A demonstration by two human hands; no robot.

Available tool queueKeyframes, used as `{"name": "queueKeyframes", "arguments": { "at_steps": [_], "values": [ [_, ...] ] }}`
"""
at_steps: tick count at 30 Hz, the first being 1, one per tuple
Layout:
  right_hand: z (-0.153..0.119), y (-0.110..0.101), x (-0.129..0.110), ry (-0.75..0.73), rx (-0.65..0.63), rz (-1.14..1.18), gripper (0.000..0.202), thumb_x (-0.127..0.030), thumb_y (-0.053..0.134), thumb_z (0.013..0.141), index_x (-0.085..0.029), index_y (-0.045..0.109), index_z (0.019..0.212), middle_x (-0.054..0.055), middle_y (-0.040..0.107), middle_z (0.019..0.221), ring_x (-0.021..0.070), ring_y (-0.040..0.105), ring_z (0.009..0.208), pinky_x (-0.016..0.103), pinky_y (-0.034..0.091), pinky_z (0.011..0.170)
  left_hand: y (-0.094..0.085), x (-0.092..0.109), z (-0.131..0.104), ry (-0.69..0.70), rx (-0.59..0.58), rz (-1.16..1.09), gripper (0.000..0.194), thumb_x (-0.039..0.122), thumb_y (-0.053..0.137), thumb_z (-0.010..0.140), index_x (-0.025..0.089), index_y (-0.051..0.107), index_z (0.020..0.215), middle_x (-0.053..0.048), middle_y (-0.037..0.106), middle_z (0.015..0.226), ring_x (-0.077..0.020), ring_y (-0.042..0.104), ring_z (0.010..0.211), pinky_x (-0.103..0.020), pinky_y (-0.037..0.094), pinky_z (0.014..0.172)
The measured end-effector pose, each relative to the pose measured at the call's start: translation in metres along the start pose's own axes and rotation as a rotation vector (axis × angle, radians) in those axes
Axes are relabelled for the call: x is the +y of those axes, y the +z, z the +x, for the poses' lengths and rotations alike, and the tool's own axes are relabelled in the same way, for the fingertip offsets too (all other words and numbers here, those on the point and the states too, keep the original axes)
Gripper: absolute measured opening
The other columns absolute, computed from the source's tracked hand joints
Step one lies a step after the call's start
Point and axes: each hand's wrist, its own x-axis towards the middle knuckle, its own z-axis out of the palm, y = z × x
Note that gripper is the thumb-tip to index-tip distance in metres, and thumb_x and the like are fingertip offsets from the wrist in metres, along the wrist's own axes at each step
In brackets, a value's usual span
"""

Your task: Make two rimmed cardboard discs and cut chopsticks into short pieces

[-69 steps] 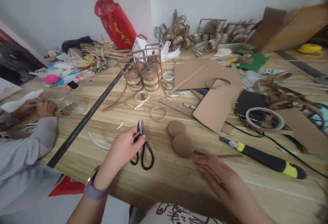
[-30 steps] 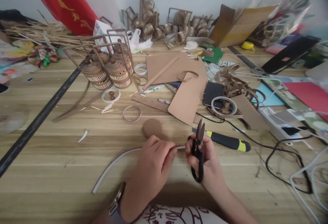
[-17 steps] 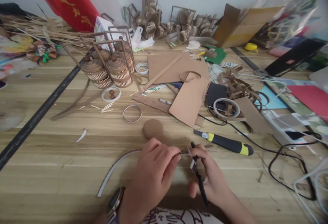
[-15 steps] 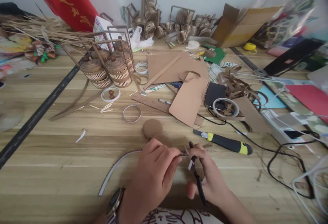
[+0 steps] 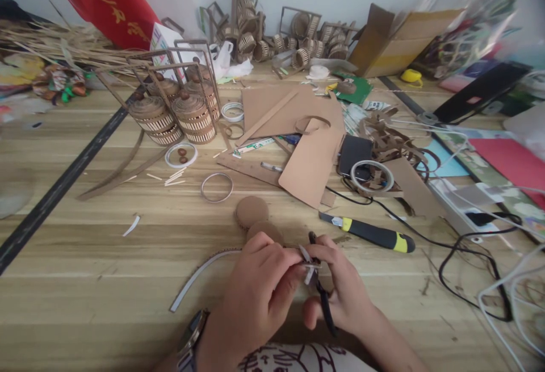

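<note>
My left hand [image 5: 264, 287] is closed on a narrow cardboard strip [image 5: 200, 270] with a pale face, which curves out to the left over the table. The strip's other end pokes past my fingertips. My right hand [image 5: 340, 287] grips black-handled scissors [image 5: 326, 306], their blades parted around that end. Just beyond my left hand lie two round cardboard discs [image 5: 252, 213], the nearer one partly covered by my fingers. A black and yellow utility knife [image 5: 374, 234] rests beyond my right hand.
Small lidded baskets [image 5: 193, 116] with tall handles stand at the left. Cardboard sheets [image 5: 309, 162] lie in the middle. Tape rolls [image 5: 181, 156], thin sticks [image 5: 174, 176] and a ring [image 5: 217, 187] are nearer. Cables [image 5: 443, 281] run along the right; a cardboard box [image 5: 404, 42] stands behind.
The scissors have moved slightly left, closer to my left fingertips, and less of the strip's end shows between them. The strip's loose left end has shifted a little right and up.
</note>
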Motion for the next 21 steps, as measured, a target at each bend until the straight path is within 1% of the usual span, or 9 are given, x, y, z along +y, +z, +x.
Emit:
{"name": "queueKeyframes", "arguments": {
  "at_steps": [5,8,10,14,19,21],
  "values": [
    [0.0041,-0.0013,-0.0045,-0.075,-0.006,-0.055,0.058,-0.071,0.060,0.076,-0.027,0.055,0.113,0.001,0.055,0.080,0.0183,0.056,0.065,0.026,0.045,0.051,0.0005,0.0008,0.0005,-0.006,0.000,0.009,0.011,0.015,0.046,0.096,0.020,0.053,0.090,0.000,0.059,0.073,-0.0155,0.051,0.071,-0.026,0.041,0.065],
    [0.0057,-0.0021,-0.0067,-0.085,-0.021,-0.060,0.053,-0.070,0.055,0.080,-0.027,0.056,0.111,0.001,0.056,0.078,0.0171,0.055,0.062,0.025,0.045,0.050,0.0006,0.0005,0.0007,0.006,0.005,0.008,0.011,0.013,0.045,0.096,0.020,0.053,0.091,0.000,0.060,0.073,-0.0151,0.051,0.070,-0.026,0.041,0.065],
    [0.0050,-0.0023,-0.0072,-0.058,-0.034,-0.052,0.052,-0.068,0.056,0.080,-0.026,0.059,0.110,0.001,0.057,0.078,0.0172,0.056,0.061,0.025,0.045,0.050,0.0007,0.0007,0.0007,0.006,0.005,0.013,0.011,0.013,0.045,0.096,0.020,0.053,0.091,0.000,0.060,0.073,-0.0152,0.051,0.070,-0.026,0.042,0.065],
    [0.0012,-0.0014,-0.0069,0.026,-0.057,-0.045,0.054,-0.069,0.061,0.077,-0.025,0.064,0.109,0.003,0.060,0.076,0.0196,0.058,0.062,0.028,0.047,0.051,0.0012,0.0021,0.0013,0.002,0.009,0.028,0.012,0.013,0.045,0.095,0.020,0.053,0.091,0.000,0.060,0.073,-0.0155,0.052,0.070,-0.026,0.042,0.064],
    [-0.0031,0.0001,-0.0068,0.052,-0.055,-0.030,0.060,-0.075,0.049,0.080,-0.025,0.065,0.109,0.004,0.062,0.075,0.0209,0.060,0.063,0.029,0.050,0.052,0.0019,0.0034,0.0020,-0.004,0.018,0.011,0.014,0.014,0.044,0.095,0.021,0.053,0.088,0.001,0.058,0.070,-0.0150,0.051,0.066,-0.026,0.042,0.064],
    [-0.0038,0.0004,-0.0069,0.071,-0.067,-0.031,0.062,-0.076,0.048,0.079,-0.024,0.066,0.108,0.005,0.063,0.075,0.0215,0.061,0.063,0.030,0.050,0.053,0.0019,0.0038,0.0018,-0.013,0.023,0.007,0.014,0.014,0.044,0.095,0.021,0.054,0.088,0.000,0.059,0.070,-0.0155,0.052,0.067,-0.027,0.043,0.063]
  ]
}}
